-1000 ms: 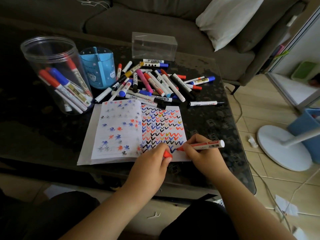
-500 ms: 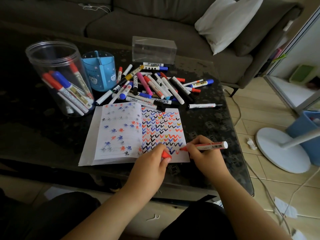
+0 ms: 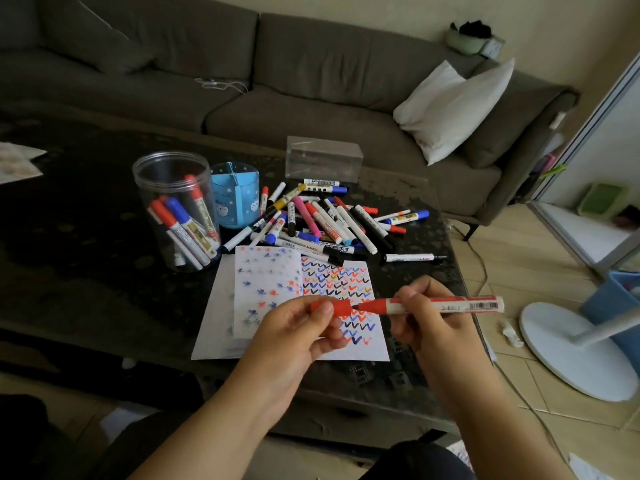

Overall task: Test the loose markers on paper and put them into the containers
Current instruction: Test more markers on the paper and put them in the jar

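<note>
Red marker [image 3: 446, 304]: gripped in right hand [image 3: 429, 317], raised above the notebook [image 3: 277, 299], bare tip pointing to 9 o'clock. Red cap [image 3: 332, 307]: pinched in left hand [image 3: 298, 334], its mouth just beside the tip (contact cannot be told). Loose markers [image 3: 322, 220]: heaped on the bench [image 3: 86, 278] at 12 o'clock of the notebook. Clear jar [image 3: 175, 209], several markers inside: 10 o'clock. Blue holder [image 3: 235, 195]: just beside the jar. Clear box [image 3: 323, 157]: behind the heap.
</note>
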